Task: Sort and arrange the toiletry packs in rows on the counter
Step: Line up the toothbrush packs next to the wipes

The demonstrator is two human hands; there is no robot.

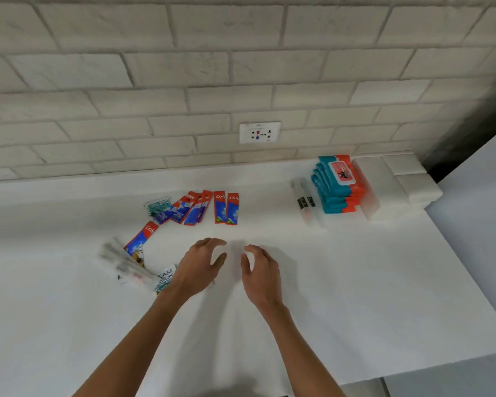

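My left hand (199, 263) and my right hand (259, 269) hover close together over the middle of the white counter (355, 282), fingers loosely curved, holding nothing I can see. Behind them lie several red-and-blue toothpaste sachets (201, 207), two standing straight at the right end (226, 207). Another toothpaste sachet (141, 239) lies at the left on a loose pile of clear wrapped packs (123, 262). A white-and-teal sachet (165, 277) pokes out from under my left wrist. A small green pack (156, 206) lies at the far left of the row.
A stack of teal-and-red wet-wipe packs (338, 184) stands at the back right, with two clear tubes (304, 200) beside it. White blocks (404, 179) sit in the corner. A wall socket (259, 132) is on the brick wall. The counter edge runs along the right.
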